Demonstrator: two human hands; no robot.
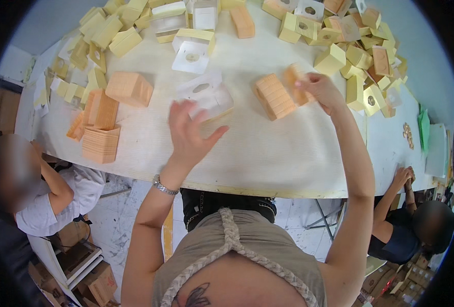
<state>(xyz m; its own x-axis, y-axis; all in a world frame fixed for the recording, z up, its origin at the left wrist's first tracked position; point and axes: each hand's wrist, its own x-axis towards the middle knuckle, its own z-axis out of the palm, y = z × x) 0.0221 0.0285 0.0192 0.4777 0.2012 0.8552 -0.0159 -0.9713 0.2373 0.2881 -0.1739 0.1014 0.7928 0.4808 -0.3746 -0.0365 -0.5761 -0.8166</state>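
Head view. The right hand (319, 89) was raised in the upper centre-right of the frame, its grip pinched on a small orange box (294, 82) held just above the table (247, 153). Just left of that box, a larger ribbed orange box (274, 96) lay on the table, near the hand but not held.

The left hand (188, 134) hovered at centre frame with fingers spread wide and the grip empty. A bracelet (164, 186) circled its wrist. Just beyond the fingertips lay a white box with a round hole (206, 94), partly hidden by the hand; whether hand and box touched could not be told.

At left of the frame stood a stack of orange boxes (100, 138) and a single orange box (129, 88). Yellow boxes (334, 59) were heaped across the upper edge and upper right.

A seated person (58, 197) occupied the lower left. A second person (406, 225) sat at lower right, hands at the table edge.
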